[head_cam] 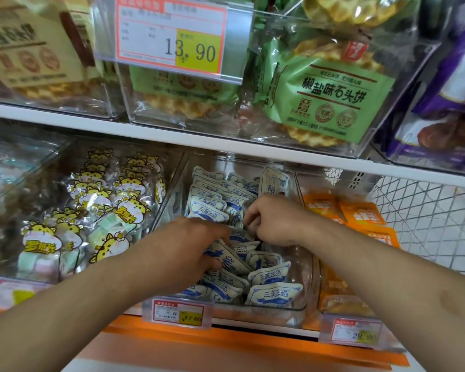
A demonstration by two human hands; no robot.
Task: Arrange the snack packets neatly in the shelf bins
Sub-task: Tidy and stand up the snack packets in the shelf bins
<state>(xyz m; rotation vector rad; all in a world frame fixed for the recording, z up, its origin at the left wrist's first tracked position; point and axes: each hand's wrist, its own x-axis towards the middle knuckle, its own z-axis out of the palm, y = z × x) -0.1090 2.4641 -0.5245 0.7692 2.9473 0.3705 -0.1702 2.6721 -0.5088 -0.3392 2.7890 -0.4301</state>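
A: Where are the hands sitting?

B: Both are reaching into the clear bin (310, 267) of white-and-blue snack packets (273, 294). The left hand (191, 242) is lying low in the loose pile, its fingers curling around one packet (230, 260) and gripping it, with more packets lying under and in front of that hand.

A: And the right hand (273, 220)?

B: It is hovering just beside the left one, slightly farther back. Its fingers are curling in at the standing row of packets (208, 202), but I cannot tell whether they are pinching one or only touching.

A: What is lying around them?

B: Left of the left hand, a bin of yellow cartoon-label sweets (102, 216) is filling the shelf. Right of the right hand, orange packets (361, 213) are standing in the neighbouring bin. Above both hands, green biscuit bags (330, 98) are sitting on the upper shelf (172, 135). Near the forearms, a price tag (177, 314) is hanging on the bin's front edge.
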